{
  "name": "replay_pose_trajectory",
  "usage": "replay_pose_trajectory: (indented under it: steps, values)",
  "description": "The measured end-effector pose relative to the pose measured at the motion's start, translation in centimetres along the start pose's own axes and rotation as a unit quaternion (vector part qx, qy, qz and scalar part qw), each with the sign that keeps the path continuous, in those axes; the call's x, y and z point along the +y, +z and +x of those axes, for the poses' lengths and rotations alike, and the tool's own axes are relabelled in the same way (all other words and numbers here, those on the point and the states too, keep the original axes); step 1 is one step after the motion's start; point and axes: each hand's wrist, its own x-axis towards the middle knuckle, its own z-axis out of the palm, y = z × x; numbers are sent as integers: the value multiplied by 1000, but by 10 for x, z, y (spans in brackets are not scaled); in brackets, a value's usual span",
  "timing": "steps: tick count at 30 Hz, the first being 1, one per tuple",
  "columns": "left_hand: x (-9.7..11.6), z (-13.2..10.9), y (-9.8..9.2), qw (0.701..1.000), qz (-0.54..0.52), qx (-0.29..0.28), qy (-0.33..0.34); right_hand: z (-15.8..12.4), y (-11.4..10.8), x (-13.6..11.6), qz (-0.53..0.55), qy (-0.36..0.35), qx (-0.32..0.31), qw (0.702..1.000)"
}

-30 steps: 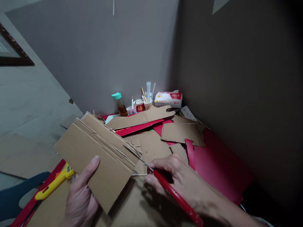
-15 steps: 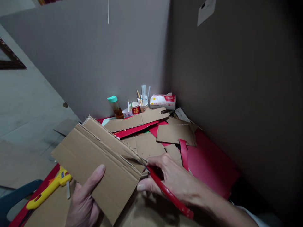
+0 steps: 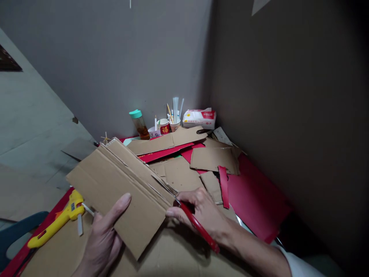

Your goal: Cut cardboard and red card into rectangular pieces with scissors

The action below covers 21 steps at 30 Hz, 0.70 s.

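Observation:
My left hand (image 3: pixel 105 234) grips a folded piece of brown cardboard (image 3: pixel 115 184) from below, its thumb lying on the upper face. At the cardboard's right end, my right hand (image 3: pixel 198 211) is closed around red-handled scissors (image 3: pixel 198 227). Their blades point up and to the left along the cardboard's creased far strip, where a slit shows. The right thumb rests near the cardboard's corner. Fingers beneath the cardboard are hidden.
A yellow hot glue gun (image 3: pixel 57 223) lies at the left. Loose cardboard pieces (image 3: pixel 213 158) and red card (image 3: pixel 256 196) cover the table's far side. By the wall stand a green-lidded bottle (image 3: pixel 140 125), a red-and-white paper cup (image 3: pixel 163 127) and a tissue pack (image 3: pixel 198 118).
The scissors have shifted slightly left and up, with more of their blades showing along the strip. The cardboard has moved a little to the right. The view has tilted down slightly.

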Motion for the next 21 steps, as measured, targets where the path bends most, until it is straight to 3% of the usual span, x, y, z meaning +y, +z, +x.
replay_pose_trajectory:
  steps: [12, 21]
  values:
    - [-1, -13, 4, 999, 21, -28, 1, -10, -28, -29, 15, 52, -51, 997]
    - [5, -17, 2, 999, 34, -12, -32, -7, -10, -16, 9, 67, -13, 998]
